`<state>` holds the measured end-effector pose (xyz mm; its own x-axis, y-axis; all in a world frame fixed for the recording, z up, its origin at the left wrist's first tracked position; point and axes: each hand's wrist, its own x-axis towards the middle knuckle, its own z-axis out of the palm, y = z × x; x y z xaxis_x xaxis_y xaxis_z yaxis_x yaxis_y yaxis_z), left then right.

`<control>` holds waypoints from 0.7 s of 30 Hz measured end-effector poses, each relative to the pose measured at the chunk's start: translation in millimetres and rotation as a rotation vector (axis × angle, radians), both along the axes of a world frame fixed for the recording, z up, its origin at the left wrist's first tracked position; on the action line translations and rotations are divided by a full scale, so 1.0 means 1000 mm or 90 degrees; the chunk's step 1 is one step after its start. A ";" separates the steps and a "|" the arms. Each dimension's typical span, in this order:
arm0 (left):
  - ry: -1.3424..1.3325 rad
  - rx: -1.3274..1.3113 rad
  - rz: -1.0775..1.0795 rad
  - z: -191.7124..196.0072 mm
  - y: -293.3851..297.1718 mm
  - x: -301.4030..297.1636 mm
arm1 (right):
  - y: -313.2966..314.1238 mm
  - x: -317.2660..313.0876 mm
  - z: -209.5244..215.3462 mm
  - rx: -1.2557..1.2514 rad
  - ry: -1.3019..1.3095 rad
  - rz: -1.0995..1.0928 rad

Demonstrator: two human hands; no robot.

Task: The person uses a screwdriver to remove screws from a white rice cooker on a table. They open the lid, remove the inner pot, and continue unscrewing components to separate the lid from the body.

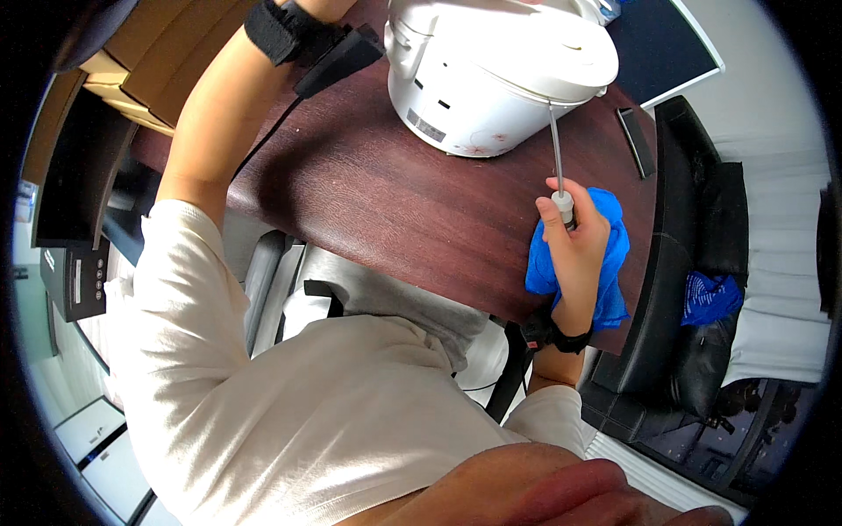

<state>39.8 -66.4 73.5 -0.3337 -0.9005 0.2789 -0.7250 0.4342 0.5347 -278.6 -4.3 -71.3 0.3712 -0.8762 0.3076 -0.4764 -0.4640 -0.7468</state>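
Note:
A white rice cooker (pixel 478 96) with a small floral print stands at the far side of the dark wooden table. My right hand (pixel 574 241) is closed around the handle of a screwdriver (pixel 556 153). Its long metal shaft points away from me, and the tip meets or nearly meets the edge below the cooker's lid. Under and beside that hand lies a crumpled blue cloth (pixel 614 223). My left hand (pixel 326 7) shows only near its wrist at the top edge, left of the cooker; its fingers are out of sight.
Wood grain shows on the table (pixel 368 206) before the cooker. A dark phone-like slab (pixel 636 143) lies by the right edge. Beyond it stands a black sofa (pixel 680 219) with a blue item (pixel 710 298) on it. Cardboard boxes (pixel 175 53) are stacked at left.

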 end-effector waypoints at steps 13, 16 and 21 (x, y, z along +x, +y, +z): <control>0.011 -0.118 0.066 -0.014 0.003 -0.013 | 0.023 0.016 0.005 -0.076 0.033 -0.112; 0.039 -0.134 0.040 -0.022 -0.009 -0.015 | 0.029 0.021 -0.004 0.079 -0.067 -0.085; 0.020 -0.167 0.052 -0.024 -0.006 -0.007 | 0.024 0.028 0.008 -0.272 0.136 -0.110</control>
